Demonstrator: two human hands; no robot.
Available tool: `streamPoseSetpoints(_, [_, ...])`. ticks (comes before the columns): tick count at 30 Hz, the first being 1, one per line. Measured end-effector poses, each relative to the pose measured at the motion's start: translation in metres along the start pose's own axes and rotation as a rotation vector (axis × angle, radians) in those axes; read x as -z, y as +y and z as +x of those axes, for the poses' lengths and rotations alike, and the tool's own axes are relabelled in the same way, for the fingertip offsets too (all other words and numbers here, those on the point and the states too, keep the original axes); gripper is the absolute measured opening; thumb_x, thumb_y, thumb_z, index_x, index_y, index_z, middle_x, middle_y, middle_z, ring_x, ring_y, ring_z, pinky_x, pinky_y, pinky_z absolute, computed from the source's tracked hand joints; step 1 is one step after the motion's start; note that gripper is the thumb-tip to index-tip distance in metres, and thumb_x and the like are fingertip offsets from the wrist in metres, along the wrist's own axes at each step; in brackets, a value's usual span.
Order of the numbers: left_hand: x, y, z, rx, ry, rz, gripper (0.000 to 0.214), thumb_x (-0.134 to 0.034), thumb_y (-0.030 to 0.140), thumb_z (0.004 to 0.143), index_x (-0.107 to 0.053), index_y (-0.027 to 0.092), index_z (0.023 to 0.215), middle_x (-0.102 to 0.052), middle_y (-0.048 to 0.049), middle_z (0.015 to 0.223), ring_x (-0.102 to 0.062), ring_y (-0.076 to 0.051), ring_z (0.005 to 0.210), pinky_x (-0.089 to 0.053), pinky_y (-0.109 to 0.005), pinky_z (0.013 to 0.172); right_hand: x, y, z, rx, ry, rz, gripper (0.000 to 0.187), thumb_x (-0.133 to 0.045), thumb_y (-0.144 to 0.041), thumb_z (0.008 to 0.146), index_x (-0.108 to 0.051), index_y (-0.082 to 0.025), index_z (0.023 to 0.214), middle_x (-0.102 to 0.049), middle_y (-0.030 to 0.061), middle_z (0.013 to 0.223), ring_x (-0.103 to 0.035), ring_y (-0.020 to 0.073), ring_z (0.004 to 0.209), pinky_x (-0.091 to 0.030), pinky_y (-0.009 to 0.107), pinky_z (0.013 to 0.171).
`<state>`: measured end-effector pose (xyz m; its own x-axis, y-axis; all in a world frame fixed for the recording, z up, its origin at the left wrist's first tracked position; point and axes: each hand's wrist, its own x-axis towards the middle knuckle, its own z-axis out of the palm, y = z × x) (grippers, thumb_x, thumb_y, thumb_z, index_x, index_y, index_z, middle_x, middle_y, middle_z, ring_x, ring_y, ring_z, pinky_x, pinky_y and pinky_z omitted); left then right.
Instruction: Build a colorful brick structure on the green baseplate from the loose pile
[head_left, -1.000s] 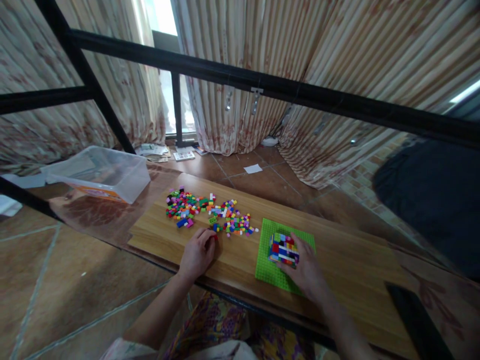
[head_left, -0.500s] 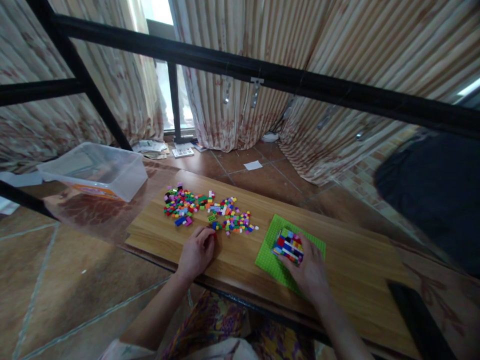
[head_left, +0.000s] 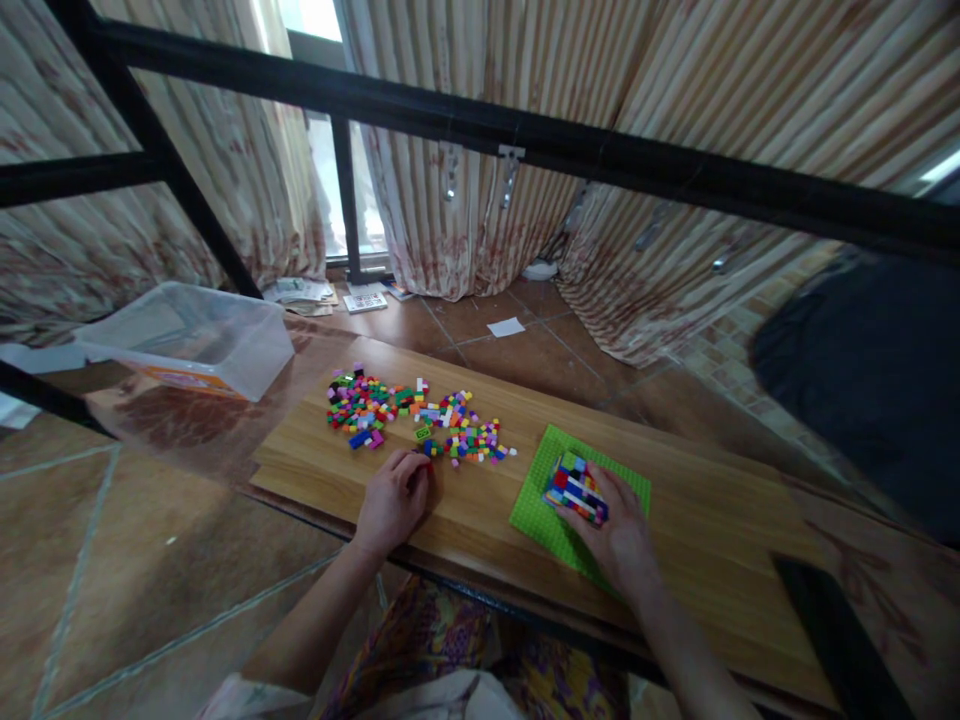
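A block of multicoloured toy bricks (head_left: 574, 490) stands on a green studded baseplate (head_left: 551, 460) at the right of the board. My right hand (head_left: 619, 525) is closed around this block, thumb on the near side and fingers over its right side. At the near edge of the loose brick pile (head_left: 367, 405), my left hand (head_left: 394, 500) rests with its fingers curled together. A bit of red shows at its fingertips, perhaps a small brick, too small to make out fully. A lime green brick (head_left: 423, 433) lies just beyond those fingers.
The bricks lie on a wooden board (head_left: 457, 530). A clear plastic bin (head_left: 262, 350) stands at the far left. Black metal bars (head_left: 420, 110) cross in front of the curtains. A dark flat object (head_left: 840, 630) lies at the right end, and a dark bulky shape (head_left: 862, 390) is beyond it.
The view has shifted very slightly. My right hand's fingers have shifted a little on the brick block; my left hand stays in place.
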<state>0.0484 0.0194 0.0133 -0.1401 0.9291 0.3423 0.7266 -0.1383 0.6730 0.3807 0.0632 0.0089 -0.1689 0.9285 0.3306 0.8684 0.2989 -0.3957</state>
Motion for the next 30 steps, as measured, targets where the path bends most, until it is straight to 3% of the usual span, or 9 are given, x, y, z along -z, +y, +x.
streamPoseSetpoints(9, [-0.001,0.0,-0.001,-0.034,0.027,-0.01,0.015,-0.046,0.02,0.089,-0.06,0.021,0.093,-0.061,-0.0046,0.09,-0.061,-0.016,0.082,-0.05,-0.028,0.073,0.005,-0.001,0.002,0.005,-0.089,-0.09,0.08,-0.055,-0.065,0.075,-0.038,-0.022,0.14,-0.05,0.0134,0.133,-0.047,0.0311,0.119,-0.039,0.049,0.098])
streamPoseSetpoints(13, [-0.003,-0.002,-0.002,-0.043,0.033,-0.012,0.015,-0.045,0.019,0.089,-0.06,0.02,0.094,-0.06,-0.0056,0.089,-0.059,-0.017,0.083,-0.049,-0.029,0.076,0.011,-0.012,0.001,0.033,-0.03,-0.15,0.084,-0.057,-0.064,0.075,-0.033,-0.021,0.143,-0.048,0.0154,0.135,-0.044,0.034,0.121,-0.039,0.053,0.096])
streamPoseSetpoints(15, [-0.004,-0.003,-0.002,-0.044,0.026,-0.012,0.016,-0.045,0.019,0.09,-0.06,0.02,0.094,-0.06,-0.0059,0.089,-0.059,-0.017,0.083,-0.049,-0.029,0.076,0.015,-0.026,0.003,0.063,0.037,-0.159,0.076,-0.055,-0.062,0.078,-0.038,-0.02,0.14,-0.048,0.0163,0.135,-0.043,0.0348,0.122,-0.038,0.054,0.097])
streamPoseSetpoints(18, [-0.004,-0.003,-0.002,-0.047,0.023,-0.02,0.016,-0.044,0.019,0.09,-0.06,0.02,0.095,-0.06,-0.0062,0.091,-0.059,-0.017,0.084,-0.049,-0.029,0.076,0.015,-0.058,0.005,0.149,0.08,-0.082,0.051,-0.05,-0.051,0.087,-0.053,-0.02,0.128,-0.051,0.0148,0.13,-0.046,0.0309,0.12,-0.039,0.05,0.098])
streamPoseSetpoints(24, [-0.003,-0.001,-0.003,-0.049,0.026,-0.031,0.016,-0.046,0.017,0.089,-0.061,0.019,0.094,-0.06,-0.0065,0.09,-0.059,-0.017,0.084,-0.049,-0.029,0.076,-0.018,-0.127,0.019,0.322,-0.12,0.153,0.025,-0.045,-0.026,0.093,-0.064,-0.023,0.11,-0.062,0.0077,0.11,-0.055,0.0211,0.103,-0.044,0.038,0.093])
streamPoseSetpoints(30, [-0.004,-0.001,-0.003,-0.04,0.026,-0.028,0.015,-0.046,0.017,0.089,-0.06,0.02,0.094,-0.06,-0.0053,0.089,-0.059,-0.016,0.083,-0.049,-0.028,0.075,-0.053,-0.156,0.048,0.328,-0.231,0.07,0.022,-0.048,-0.02,0.091,-0.068,-0.025,0.098,-0.064,0.005,0.093,-0.053,0.0213,0.093,-0.042,0.035,0.087])
